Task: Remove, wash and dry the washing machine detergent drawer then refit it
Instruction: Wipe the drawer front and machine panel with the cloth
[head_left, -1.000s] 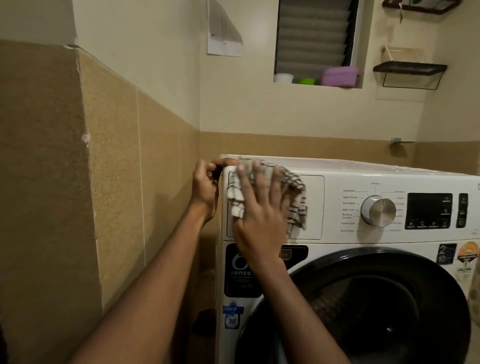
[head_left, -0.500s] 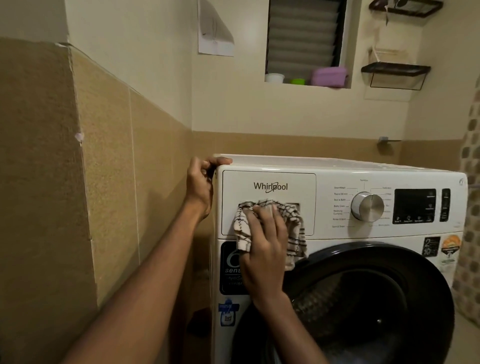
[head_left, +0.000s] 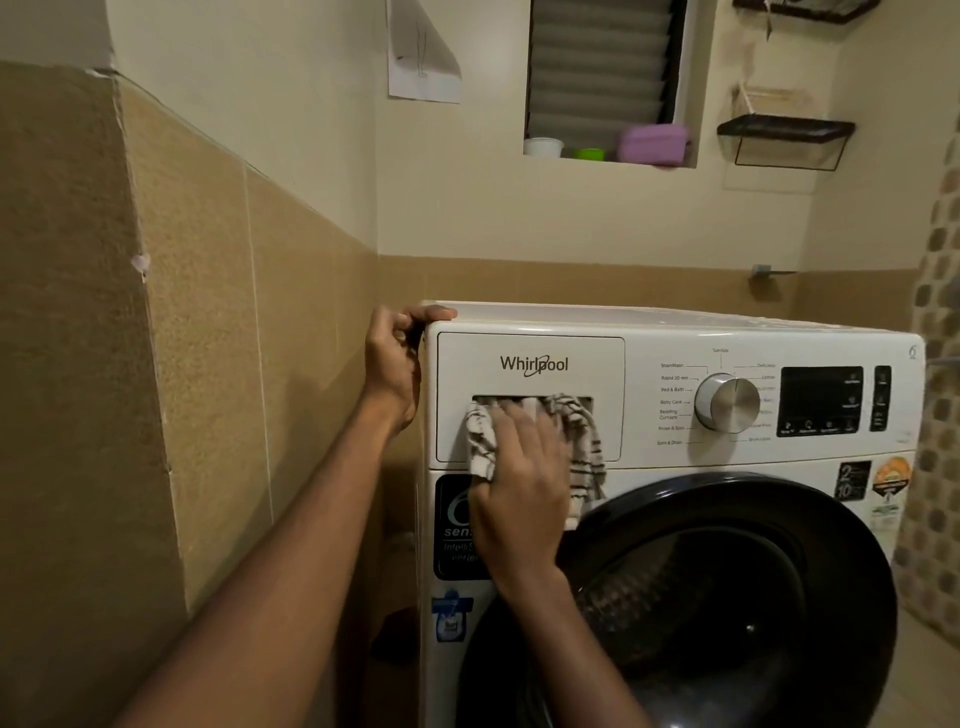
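The drawer (head_left: 530, 397) sits flush in the washer (head_left: 727, 332), top left of the front panel, so it looks refitted. The right hand (head_left: 519, 478) presses a checked cloth (head_left: 584, 441) flat against the drawer's recessed handle, fingers spread over the soft, bunched fabric, probably wiping the smooth white plastic dry. The left hand (head_left: 392, 364) curls closed around the washer's rounded top corner, likely bracing against the push.
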